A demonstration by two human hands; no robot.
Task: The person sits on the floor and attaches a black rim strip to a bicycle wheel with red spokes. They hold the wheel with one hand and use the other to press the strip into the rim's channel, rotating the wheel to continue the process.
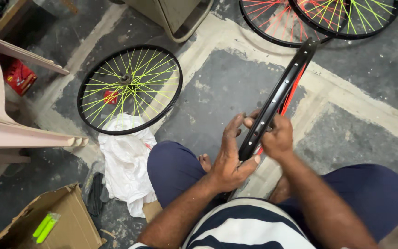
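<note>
**A:** What are my fingers doing right now?

**B:** I've got both on the black rim [276, 99]. My left hand [229, 159] is wrapped loosely round its near end: the thumb presses the edge nearest me, and the other fingers [232, 129] reach up flat along its left side. My right hand [275, 136] is curled shut round the rim from the right, a little farther up, knuckles toward the camera.

**A:** So which way does the rim lie from there?

**B:** It stands on edge between my knees and runs away from me, up and to the right. The low end drops behind my left hand toward my lap; the far end stops just short of the wheels [321, 18] lying on the floor ahead. I see it almost edge-on, with a row of small holes down its inner face. Red spokes [293, 92] show behind it, on its right side.

**A:** Which hand is nearer the low end?

**B:** The left one. The right sits higher up the rim, and the two nearly touch across it.

**A:** And round about?

**B:** A finished wheel with yellow-green spokes [130, 90] lies flat on the floor, well off to my left. Just below it there's a white cloth [127, 161] beside my left knee, a cardboard box [65, 221] at the lower left, and a stack of pale plastic chairs [5, 115] at the left edge.
</note>
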